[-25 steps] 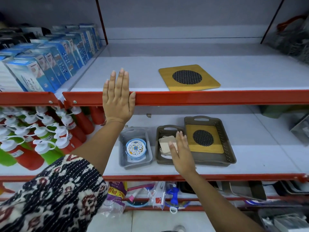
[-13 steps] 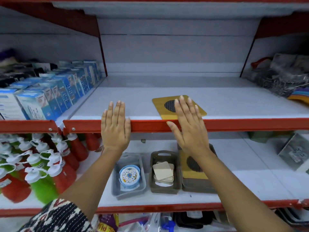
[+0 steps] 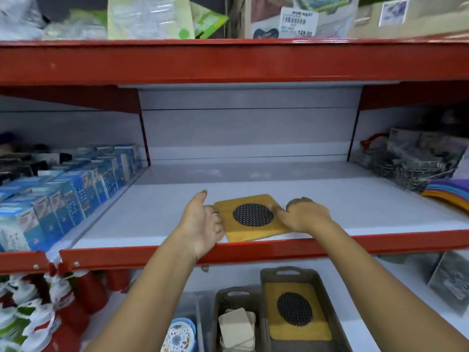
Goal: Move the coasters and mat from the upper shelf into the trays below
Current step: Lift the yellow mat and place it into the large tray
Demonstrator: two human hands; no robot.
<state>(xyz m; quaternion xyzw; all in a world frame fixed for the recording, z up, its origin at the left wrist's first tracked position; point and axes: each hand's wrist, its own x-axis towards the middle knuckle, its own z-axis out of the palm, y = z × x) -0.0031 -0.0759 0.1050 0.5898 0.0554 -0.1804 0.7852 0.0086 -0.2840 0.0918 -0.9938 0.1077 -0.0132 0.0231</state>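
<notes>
A yellow square mat [image 3: 250,235] with a black mesh disc lies near the front of the upper shelf [image 3: 355,212]. My left hand [image 3: 203,222] is at the mat's left edge, fingers touching it, thumb raised and apart. My right hand [image 3: 304,214] is on the mat's right edge, thumb on top and fingers curled. On the shelf below, a large brown tray [image 3: 286,271] holds an identical mat [image 3: 294,309]. A smaller brown tray [image 3: 234,292] holds square beige coasters [image 3: 236,326]. A grey tray [image 3: 200,313] holds a round blue patterned coaster [image 3: 179,336].
Blue boxes [image 3: 63,196] fill the shelf bay to the left. Red and green bottles [image 3: 38,301] stand at lower left. Wire baskets [image 3: 411,168] and coloured plates [image 3: 449,191] sit to the right. A red shelf lip [image 3: 380,243] runs in front; another red shelf [image 3: 228,62] hangs overhead.
My view tilted upward. My right hand rose from the lower tray to the upper mat's right edge. My left hand left the red shelf lip and moved to the mat's left edge.
</notes>
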